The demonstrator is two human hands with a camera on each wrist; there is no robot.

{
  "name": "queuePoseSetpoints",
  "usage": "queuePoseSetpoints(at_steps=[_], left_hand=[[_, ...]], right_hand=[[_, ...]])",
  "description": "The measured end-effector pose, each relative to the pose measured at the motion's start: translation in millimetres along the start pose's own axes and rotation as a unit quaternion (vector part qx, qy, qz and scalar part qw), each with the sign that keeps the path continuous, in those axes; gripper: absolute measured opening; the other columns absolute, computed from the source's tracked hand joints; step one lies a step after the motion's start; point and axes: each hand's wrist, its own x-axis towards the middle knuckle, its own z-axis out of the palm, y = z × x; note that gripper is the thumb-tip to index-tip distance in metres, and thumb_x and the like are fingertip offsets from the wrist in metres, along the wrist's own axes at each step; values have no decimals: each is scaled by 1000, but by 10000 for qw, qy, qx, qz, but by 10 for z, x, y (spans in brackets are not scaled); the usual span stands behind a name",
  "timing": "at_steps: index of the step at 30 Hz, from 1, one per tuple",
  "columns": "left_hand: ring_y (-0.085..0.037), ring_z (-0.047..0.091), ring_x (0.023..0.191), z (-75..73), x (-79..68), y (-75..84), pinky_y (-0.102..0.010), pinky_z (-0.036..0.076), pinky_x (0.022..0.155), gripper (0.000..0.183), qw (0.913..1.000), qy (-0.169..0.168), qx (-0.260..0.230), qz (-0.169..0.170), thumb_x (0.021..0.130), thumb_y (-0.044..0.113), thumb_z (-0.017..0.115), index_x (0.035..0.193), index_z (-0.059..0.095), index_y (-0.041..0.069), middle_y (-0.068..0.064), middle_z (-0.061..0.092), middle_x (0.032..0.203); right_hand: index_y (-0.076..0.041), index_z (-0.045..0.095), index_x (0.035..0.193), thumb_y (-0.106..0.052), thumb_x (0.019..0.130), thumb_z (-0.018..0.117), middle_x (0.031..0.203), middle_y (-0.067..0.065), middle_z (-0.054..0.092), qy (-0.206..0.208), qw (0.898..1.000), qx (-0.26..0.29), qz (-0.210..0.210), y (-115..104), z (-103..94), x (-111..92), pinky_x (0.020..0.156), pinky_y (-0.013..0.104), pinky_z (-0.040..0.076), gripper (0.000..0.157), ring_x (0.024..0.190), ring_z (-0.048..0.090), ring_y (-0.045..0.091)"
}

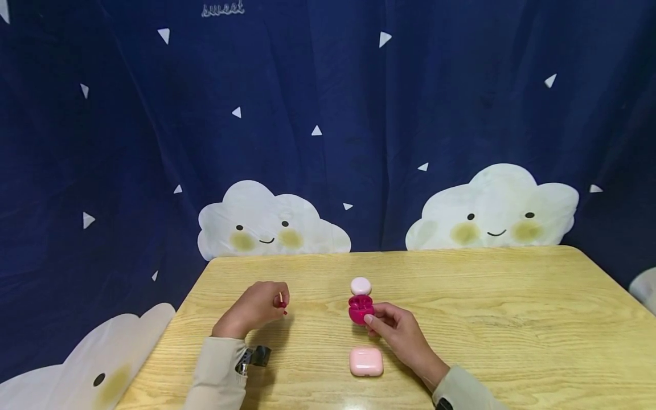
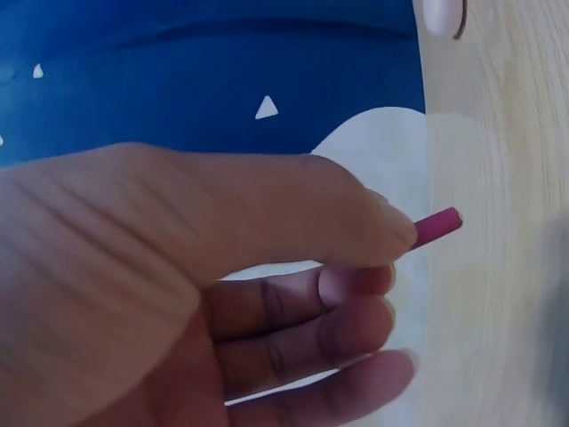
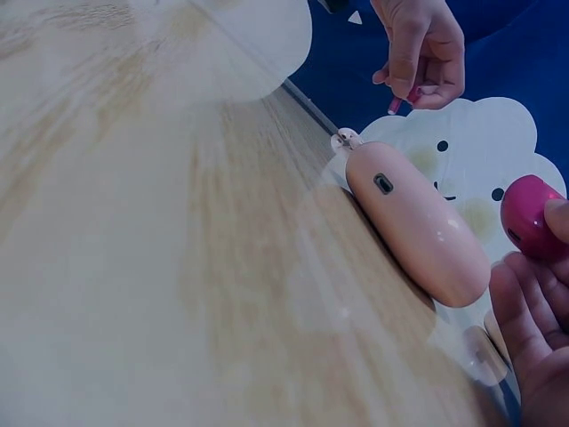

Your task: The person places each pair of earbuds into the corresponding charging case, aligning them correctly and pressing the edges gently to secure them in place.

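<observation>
In the head view, the left hand is raised at the left of the table, pinching a small magenta earbud. The earbud's stem sticks out past the thumb tip in the left wrist view; the rest is hidden by the fingers. My right hand grips a magenta earbud case at its right side, its lid raised. Seen from the right wrist, the rounded underside of that magenta case sits by the thumb. A gap of table separates the two hands.
A glossy pink earbud case lies closed on the wooden table, nearer me than the magenta one. Just behind the magenta case sits a pale pink round case. A dark blue curtain with clouds hangs beyond the table.
</observation>
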Motion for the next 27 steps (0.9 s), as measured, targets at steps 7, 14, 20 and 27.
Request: queuePoseSetpoints(at_steps=[7,14,20,27], left_hand=[[-8,41,54,2,37,29,-24,36,53,17,9996,157,118,225,71,4,68,74,55,16,6,46,59],[-5,41,53,32,66,45,-23,36,52,16,9995,147,-43,269,76,6,65,75,53,17,9,47,57],[-5,40,52,51,109,90,-22,36,52,14,9992,93,-94,379,77,7,65,76,54,15,9,46,56],[-5,43,53,6,253,246,-22,39,54,14,9981,196,-320,497,76,4,65,76,55,14,9,50,59]], right_hand=[[1,62,102,-14,83,64,84,21,61,99,10000,9,6,118,-29,39,68,41,52,25,76,61,32],[0,62,101,-23,81,66,84,20,61,114,9999,18,-79,245,-43,68,67,38,53,30,74,62,28],[0,63,100,-24,81,67,82,19,61,68,9999,16,-120,266,-42,73,66,37,53,31,72,62,24],[-1,63,100,-25,81,66,81,18,61,68,9998,-58,-178,274,-58,73,65,36,53,31,71,61,25]])
